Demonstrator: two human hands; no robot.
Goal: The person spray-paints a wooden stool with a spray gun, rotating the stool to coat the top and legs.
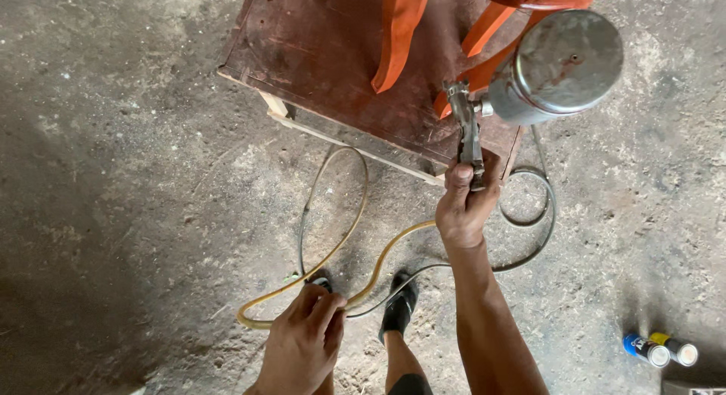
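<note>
My right hand (463, 206) grips the handle of a metal spray gun (469, 127) with a round steel cup (560, 62) on its side. The gun points at an orange-painted curved wooden piece (401, 24) that rests on a brown wooden stand (318, 55). My left hand (306, 342) is low at the bottom and pinches a yellow air hose (340, 247) that loops across the floor. A thinner grey hose (537, 213) coils below the gun.
A dusty concrete floor (113, 176) lies all around. My feet in black sandals (398, 304) stand between the hose loops. Two spray cans (662, 351) lie at the bottom right. The stand's pale wooden frame edge (340, 138) faces me.
</note>
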